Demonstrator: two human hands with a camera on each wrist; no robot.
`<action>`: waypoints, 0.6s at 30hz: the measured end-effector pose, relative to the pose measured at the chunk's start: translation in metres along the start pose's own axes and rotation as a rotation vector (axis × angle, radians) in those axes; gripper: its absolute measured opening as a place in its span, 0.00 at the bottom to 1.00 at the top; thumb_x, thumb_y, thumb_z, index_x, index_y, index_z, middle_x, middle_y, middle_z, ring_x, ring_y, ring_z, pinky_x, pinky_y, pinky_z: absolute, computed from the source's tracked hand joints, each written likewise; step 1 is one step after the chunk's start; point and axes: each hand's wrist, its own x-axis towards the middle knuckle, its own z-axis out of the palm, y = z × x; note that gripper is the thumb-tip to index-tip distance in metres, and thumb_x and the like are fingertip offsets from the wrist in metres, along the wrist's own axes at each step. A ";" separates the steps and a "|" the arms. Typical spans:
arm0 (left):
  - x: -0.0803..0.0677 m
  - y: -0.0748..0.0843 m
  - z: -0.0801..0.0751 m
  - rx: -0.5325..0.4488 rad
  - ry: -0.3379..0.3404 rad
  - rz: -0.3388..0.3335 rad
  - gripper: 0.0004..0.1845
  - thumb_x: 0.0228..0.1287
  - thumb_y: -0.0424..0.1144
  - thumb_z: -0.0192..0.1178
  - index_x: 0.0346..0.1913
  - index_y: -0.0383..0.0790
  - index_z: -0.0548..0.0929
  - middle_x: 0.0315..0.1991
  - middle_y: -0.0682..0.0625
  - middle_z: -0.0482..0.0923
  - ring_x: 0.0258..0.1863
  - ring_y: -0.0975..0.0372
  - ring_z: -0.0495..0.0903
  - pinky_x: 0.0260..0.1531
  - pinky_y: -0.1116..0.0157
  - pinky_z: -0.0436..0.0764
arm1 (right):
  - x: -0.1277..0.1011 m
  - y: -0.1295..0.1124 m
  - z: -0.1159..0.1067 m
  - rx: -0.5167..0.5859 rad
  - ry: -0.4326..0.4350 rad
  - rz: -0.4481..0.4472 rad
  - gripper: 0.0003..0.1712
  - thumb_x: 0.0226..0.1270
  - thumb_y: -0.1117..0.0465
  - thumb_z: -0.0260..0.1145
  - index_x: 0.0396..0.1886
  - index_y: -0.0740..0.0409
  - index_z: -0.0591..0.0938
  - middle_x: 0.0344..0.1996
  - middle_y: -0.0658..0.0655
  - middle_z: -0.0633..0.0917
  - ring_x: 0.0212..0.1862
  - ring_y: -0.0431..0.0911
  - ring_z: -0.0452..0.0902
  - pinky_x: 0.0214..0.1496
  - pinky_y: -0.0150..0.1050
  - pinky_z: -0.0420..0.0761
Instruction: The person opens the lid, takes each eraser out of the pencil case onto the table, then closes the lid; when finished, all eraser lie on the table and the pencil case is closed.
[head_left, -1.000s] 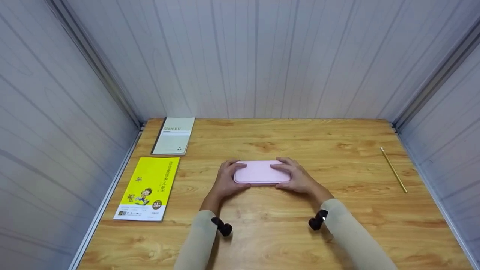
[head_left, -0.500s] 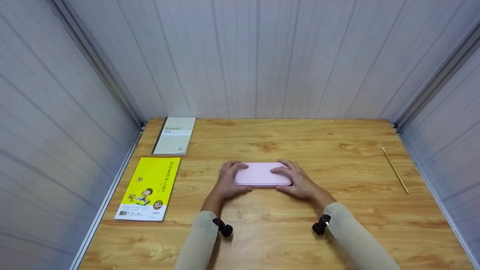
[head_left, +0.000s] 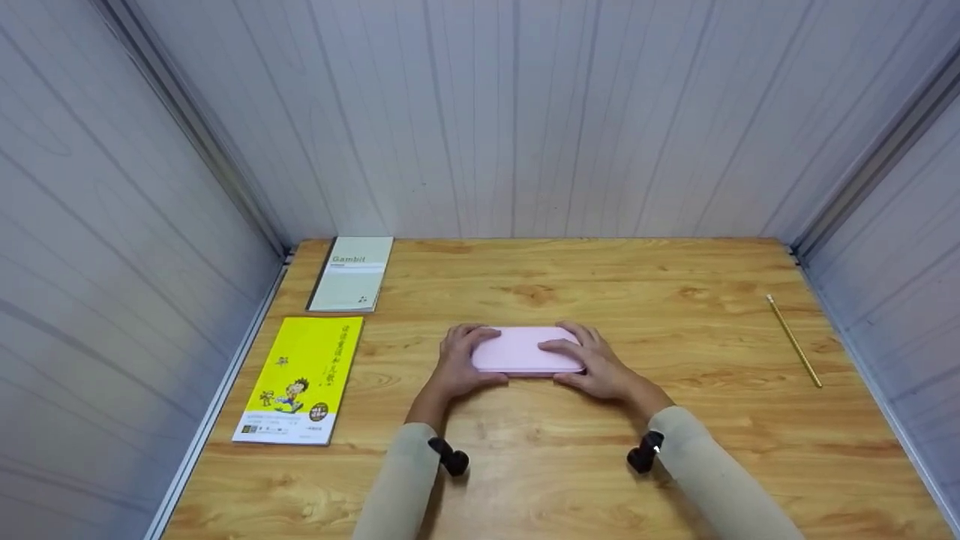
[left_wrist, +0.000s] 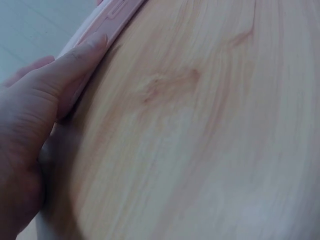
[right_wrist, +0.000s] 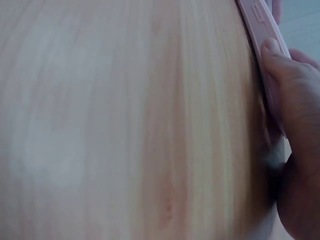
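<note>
A pink pencil case (head_left: 521,351) with rounded corners lies flat, lid up, on the wooden table in the head view. My left hand (head_left: 459,365) grips its left end, thumb along the near side and fingers over the far edge. At the other end my right hand (head_left: 600,367) holds it the same way, one finger lying across the lid. In the left wrist view the left thumb (left_wrist: 92,47) presses the case's side wall (left_wrist: 114,22), near a small raised rectangle. The right wrist view has the right thumb (right_wrist: 272,50) on that same wall (right_wrist: 252,20).
On the left lie a yellow book (head_left: 300,375) with a cartoon cover and, behind it, a pale Gambit notebook (head_left: 351,274). A gold pencil (head_left: 795,341) lies far right. Pale panel walls (head_left: 510,120) enclose the table (head_left: 637,285) at the back and both sides.
The pencil case has shifted slightly toward me with both hands on it. The fingers of my right hand have spread a little farther apart over the lid.
</note>
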 end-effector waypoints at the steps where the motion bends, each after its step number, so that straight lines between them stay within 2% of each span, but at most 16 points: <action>1: -0.001 0.000 0.001 -0.004 0.006 0.001 0.43 0.46 0.48 0.93 0.69 0.45 0.87 0.72 0.36 0.79 0.76 0.40 0.70 0.78 0.33 0.62 | -0.001 0.000 0.000 0.005 -0.001 0.000 0.30 0.79 0.53 0.75 0.78 0.41 0.82 0.86 0.73 0.66 0.83 0.76 0.61 0.81 0.81 0.58; 10: -0.002 -0.001 0.003 0.015 0.047 0.043 0.43 0.48 0.47 0.91 0.69 0.44 0.87 0.70 0.35 0.79 0.73 0.40 0.71 0.76 0.35 0.64 | 0.001 -0.001 -0.001 -0.012 0.001 -0.024 0.29 0.79 0.53 0.75 0.77 0.42 0.83 0.84 0.74 0.67 0.83 0.76 0.62 0.81 0.81 0.61; 18: -0.002 0.000 0.006 0.052 0.043 0.041 0.43 0.49 0.48 0.90 0.70 0.46 0.86 0.70 0.35 0.78 0.73 0.41 0.71 0.76 0.37 0.66 | -0.004 0.000 -0.001 0.004 0.004 -0.012 0.28 0.79 0.53 0.74 0.76 0.39 0.84 0.86 0.73 0.66 0.83 0.75 0.60 0.80 0.82 0.60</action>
